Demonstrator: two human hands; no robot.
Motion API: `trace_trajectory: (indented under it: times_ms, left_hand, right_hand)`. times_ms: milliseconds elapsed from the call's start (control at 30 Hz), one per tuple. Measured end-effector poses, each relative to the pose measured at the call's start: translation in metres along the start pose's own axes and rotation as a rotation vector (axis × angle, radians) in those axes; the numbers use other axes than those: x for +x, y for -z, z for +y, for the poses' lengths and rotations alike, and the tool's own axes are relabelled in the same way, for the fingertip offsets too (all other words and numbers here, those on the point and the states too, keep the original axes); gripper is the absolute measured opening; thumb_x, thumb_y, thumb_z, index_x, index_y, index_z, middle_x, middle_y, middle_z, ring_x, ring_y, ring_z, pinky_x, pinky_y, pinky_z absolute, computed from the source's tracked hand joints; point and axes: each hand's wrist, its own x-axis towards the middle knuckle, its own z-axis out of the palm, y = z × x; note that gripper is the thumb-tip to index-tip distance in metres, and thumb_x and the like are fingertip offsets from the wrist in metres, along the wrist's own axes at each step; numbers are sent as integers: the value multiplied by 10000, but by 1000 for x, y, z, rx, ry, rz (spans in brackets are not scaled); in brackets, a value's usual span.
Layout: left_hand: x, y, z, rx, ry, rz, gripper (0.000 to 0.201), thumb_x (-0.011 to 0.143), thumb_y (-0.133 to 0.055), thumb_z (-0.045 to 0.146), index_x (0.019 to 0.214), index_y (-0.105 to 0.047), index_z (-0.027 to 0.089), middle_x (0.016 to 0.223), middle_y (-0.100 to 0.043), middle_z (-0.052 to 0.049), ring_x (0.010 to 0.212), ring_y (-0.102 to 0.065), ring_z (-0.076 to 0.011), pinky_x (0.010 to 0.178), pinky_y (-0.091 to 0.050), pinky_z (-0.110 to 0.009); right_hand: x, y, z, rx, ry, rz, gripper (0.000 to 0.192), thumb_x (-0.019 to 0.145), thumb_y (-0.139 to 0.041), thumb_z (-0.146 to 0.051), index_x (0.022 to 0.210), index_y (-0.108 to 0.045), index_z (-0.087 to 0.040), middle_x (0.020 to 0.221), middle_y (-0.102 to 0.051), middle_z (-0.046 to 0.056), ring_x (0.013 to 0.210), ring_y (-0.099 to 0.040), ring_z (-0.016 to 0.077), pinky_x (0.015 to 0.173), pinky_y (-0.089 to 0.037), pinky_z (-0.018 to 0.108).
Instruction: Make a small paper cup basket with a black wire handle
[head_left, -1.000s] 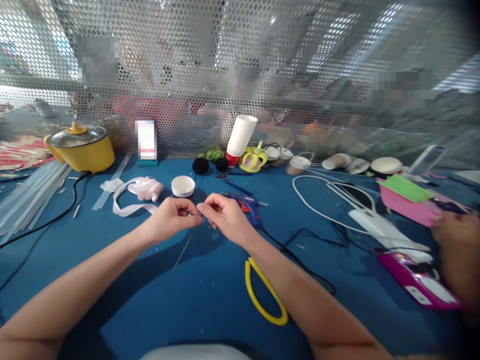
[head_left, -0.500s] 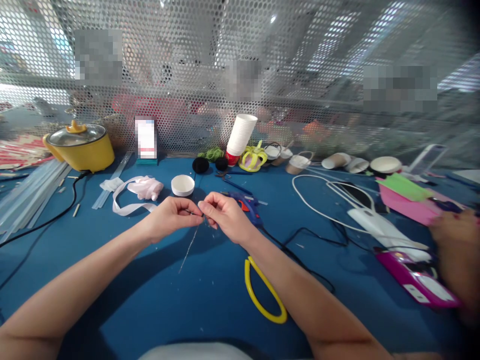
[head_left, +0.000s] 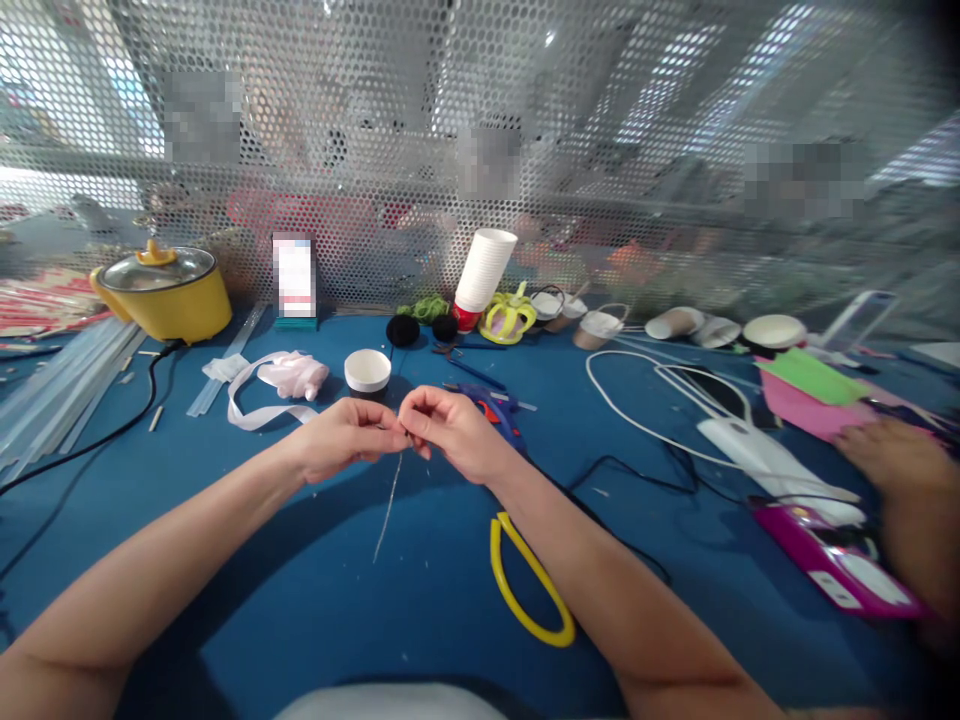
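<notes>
Fingertips of my left hand point(head_left: 346, 436) and my right hand point(head_left: 453, 428) meet in a pinch over the middle of the blue table. A thin, pale strand point(head_left: 388, 510), like wire or thread, hangs below the pinch. Something small and dark shows between the fingertips, mostly hidden by them. Just beyond my left hand stands a white paper cup point(head_left: 367, 371). Partly behind my right hand lies a blue glue gun point(head_left: 504, 412) with an orange part. Closer to me, by my right forearm, rests a bent yellow handle-like loop point(head_left: 529, 590).
To the left are a yellow electric pot point(head_left: 169, 295), clear glue sticks point(head_left: 71, 400) and white ribbon point(head_left: 262, 410). At the back stand stacked paper cups point(head_left: 486, 270). On the right are a white power strip point(head_left: 765, 460), a magenta device point(head_left: 836, 560) and another person's hand point(head_left: 885, 455).
My hands stay together, shifting slightly, and the strand hangs a little more upright and to the right. The other person's hand has moved left over the pink sheet.
</notes>
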Motion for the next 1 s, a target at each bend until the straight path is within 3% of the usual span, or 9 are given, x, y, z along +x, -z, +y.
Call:
trace_trajectory:
  times_ms: [233,400,633,800,1000]
  left_hand:
    - [1,1,-1,269,-126,140,191,608,-646,281,656,-578,109,548,-492,27,515,-371,-57,461,-250,-199]
    - [0,-1,-3,371,-158,167,188,631,-616,294,639,-569,113,494,-419,52,473,-317,-47,425,-214,-189]
    - [0,-2,-5,305,-143,120,168,645,-606,274,653,-566,111,549,-464,32,509,-340,-55,455,-231,-201]
    - [1,-1,-3,88,-65,48,206,597,-661,295,606,-550,122,523,-470,34,477,-324,-47,447,-209,-208]
    - [1,1,-1,83,-45,51,205,576,-694,282,622,-582,117,509,-467,42,472,-332,-44,450,-211,-208]
  right_hand:
    - [-1,2,-3,-281,-4,99,274,763,-537,-425,671,-463,-177,456,-429,-68,415,-397,66,428,-309,207]
    - [-2,-1,-3,-355,1,138,304,760,-527,-458,654,-470,-178,459,-427,-62,421,-382,68,412,-288,205]
    - [-1,-7,6,-99,-59,198,357,688,-598,-499,627,-454,-177,460,-398,-73,398,-356,55,381,-274,198]
    - [1,-4,4,134,-57,53,331,673,-619,-481,720,-530,-166,604,-514,-29,476,-430,61,425,-347,200]
    - [2,1,4,5,-12,62,321,685,-617,-463,647,-498,-168,484,-459,-56,424,-398,62,419,-322,208]
